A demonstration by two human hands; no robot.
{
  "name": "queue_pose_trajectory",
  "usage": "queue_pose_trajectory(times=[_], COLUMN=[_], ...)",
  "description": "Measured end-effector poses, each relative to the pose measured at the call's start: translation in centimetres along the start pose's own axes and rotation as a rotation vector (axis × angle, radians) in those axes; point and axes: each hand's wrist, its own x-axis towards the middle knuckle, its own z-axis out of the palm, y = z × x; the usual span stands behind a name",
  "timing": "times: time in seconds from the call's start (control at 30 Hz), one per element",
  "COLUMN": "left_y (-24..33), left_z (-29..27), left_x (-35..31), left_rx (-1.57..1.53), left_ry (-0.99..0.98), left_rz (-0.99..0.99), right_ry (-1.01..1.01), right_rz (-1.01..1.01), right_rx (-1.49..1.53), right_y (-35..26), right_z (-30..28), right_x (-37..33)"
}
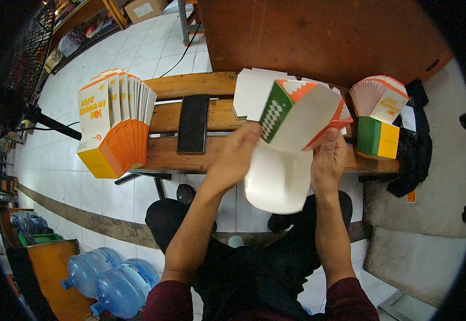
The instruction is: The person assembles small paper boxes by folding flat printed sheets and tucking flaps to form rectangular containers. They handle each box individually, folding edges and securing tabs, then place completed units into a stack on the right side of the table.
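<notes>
Between my hands is a partly folded paper food box (292, 155), white inside, with green checked and orange-red outer panels. A long rounded white flap hangs from it toward my lap, slightly blurred. My left hand (235, 155) is closed on its left edge, beside the green panel. On the other side my right hand (328, 155) grips the red-orange edge, thumb on top. Just behind the box lie flat white cardboard blanks (250, 93) on the wooden bench (163, 128). How the lower corners are joined is hidden by my fingers.
Nested, folded food boxes (112, 128) stand fanned at the bench's left end, with a smaller stack (378, 117) at the right. Between them lies a black phone (193, 124). Blue water jugs (123, 286) rest on the floor at lower left; a fan (27, 64) stands far left.
</notes>
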Motion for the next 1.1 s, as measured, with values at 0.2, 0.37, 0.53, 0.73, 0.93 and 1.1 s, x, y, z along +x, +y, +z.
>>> queue_pose_trajectory(times=[0.2, 0.37, 0.53, 0.73, 0.93, 1.1], left_y=[-0.8, -1.3, -0.1, 0.4, 1.1, 1.3], left_z=[-0.6, 1.1, -0.5, -1.1, -2.6, -0.9], left_x=[0.7, 0.0, 0.1, 0.7, 0.3, -0.1], left_rx=[0.081, 0.059, -0.136, -0.108, 0.283, 0.189], left_ry=[0.21, 0.332, 0.603, 0.637, -0.005, -0.08], left_rz=[0.232, 0.06, 0.096, 0.41, 0.263, 0.269], right_ry=[-0.138, 0.001, -0.567, -0.624, -0.333, 0.0], right_rz=[0.139, 0.579, 0.314, 0.626, 0.623, 0.429], right_rx=[-0.144, 0.173, 0.336, 0.587, 0.816, 0.804], right_y=[-0.4, -1.6, -2.0, 1.2, 3.5, 2.4], right_z=[1.9, 1.4, 1.6, 1.5, 0.2, -0.6], right_x=[-0.5, 0.6, 0.1, -2.5, -6.0, -8.0])
